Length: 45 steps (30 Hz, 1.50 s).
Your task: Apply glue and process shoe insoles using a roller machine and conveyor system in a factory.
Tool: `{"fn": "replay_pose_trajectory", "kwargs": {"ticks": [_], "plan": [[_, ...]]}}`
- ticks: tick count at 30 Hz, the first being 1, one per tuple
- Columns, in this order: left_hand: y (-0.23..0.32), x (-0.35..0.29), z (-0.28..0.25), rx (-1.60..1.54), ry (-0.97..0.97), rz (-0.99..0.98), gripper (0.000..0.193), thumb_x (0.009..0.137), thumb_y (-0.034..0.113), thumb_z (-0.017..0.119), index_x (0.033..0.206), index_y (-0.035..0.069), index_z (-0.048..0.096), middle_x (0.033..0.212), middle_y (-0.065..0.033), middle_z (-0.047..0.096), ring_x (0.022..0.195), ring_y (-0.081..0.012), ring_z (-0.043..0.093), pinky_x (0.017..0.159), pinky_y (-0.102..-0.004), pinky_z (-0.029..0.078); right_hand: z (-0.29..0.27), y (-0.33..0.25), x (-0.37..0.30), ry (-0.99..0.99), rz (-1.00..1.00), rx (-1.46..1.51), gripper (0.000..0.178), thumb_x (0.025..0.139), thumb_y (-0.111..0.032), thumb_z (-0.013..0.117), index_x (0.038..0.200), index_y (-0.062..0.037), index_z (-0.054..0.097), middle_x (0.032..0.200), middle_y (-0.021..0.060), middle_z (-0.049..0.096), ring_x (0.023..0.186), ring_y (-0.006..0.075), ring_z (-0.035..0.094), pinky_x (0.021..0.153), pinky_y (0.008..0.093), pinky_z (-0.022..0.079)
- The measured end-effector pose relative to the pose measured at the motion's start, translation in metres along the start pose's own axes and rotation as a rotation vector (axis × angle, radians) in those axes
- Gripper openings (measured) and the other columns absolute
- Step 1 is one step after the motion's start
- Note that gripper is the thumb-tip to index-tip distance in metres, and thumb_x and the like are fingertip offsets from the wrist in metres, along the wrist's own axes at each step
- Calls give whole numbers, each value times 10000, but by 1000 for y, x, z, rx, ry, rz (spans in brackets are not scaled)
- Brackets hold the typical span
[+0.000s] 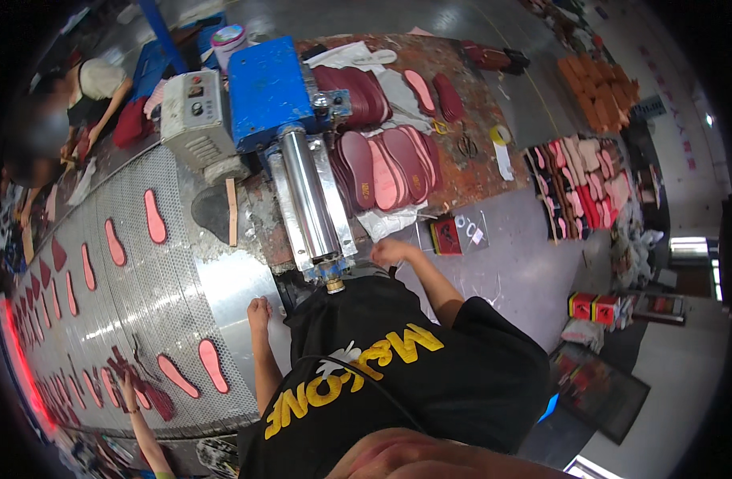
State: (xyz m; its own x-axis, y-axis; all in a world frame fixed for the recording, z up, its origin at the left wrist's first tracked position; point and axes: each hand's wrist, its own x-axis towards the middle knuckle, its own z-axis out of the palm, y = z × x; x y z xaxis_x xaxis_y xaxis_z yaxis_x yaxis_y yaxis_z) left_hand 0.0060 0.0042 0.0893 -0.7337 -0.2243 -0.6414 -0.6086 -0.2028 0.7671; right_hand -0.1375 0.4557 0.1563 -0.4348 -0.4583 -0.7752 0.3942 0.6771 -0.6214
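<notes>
- Perforated metal conveyor (170, 287) at left carries spaced pink insoles (212, 366), a portion apparently already laid out.
- Maroon and pink insole stacks (386, 172) on the stained worktable (482, 172), right of the steel roller (308, 191), look still to be handled.
- Left hand (259, 311) is curled closed, nothing visible inside, beside the smooth metal plate (236, 299).
- Right hand (390, 252) bends near the stacks; whether it grasps anything, I cannot tell.

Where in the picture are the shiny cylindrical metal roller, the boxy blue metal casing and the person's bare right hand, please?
Shiny cylindrical metal roller (308, 195): head view, middle of its barrel.
Boxy blue metal casing (268, 89): head view, its broad surface.
Bare right hand (390, 252): head view, middle of the hand.
</notes>
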Motion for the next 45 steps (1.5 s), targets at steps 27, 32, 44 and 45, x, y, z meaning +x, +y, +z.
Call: {"fn": "replay_pose_trajectory", "kwargs": {"ticks": [27,32,44,45], "plan": [[-91,-115,159,-73,172,-325,106,871,178,499,810,96,525,653,-4,550,507,-119,495,444,-246,368,-384,-154,135,966,-270,-178,1011,591,-590,752,1232,99,382,1233,322,465,1149,412,481,956,447,412],[-60,-120,187,-34,240,-366,109,865,197,521,872,92,550,697,-5,557,566,-124,517,501,-257,403,-379,-163,131,1026,-203,-386,872,645,-529,730,1185,84,422,1168,278,487,1134,423,453,948,473,410],[-21,-135,222,-2,383,-469,199,857,241,567,988,92,592,794,0,578,686,-128,561,616,-281,471,-356,-172,129,837,-297,-171,591,798,-288,584,1132,115,310,842,335,604,799,473,604,771,513,477],[-22,-133,221,-3,383,-469,199,857,241,567,988,92,592,794,0,578,686,-128,561,616,-281,471,-354,-172,131,837,-297,-172,591,798,-288,584,1132,115,310,842,335,604,799,473,604,771,513,477]]}}
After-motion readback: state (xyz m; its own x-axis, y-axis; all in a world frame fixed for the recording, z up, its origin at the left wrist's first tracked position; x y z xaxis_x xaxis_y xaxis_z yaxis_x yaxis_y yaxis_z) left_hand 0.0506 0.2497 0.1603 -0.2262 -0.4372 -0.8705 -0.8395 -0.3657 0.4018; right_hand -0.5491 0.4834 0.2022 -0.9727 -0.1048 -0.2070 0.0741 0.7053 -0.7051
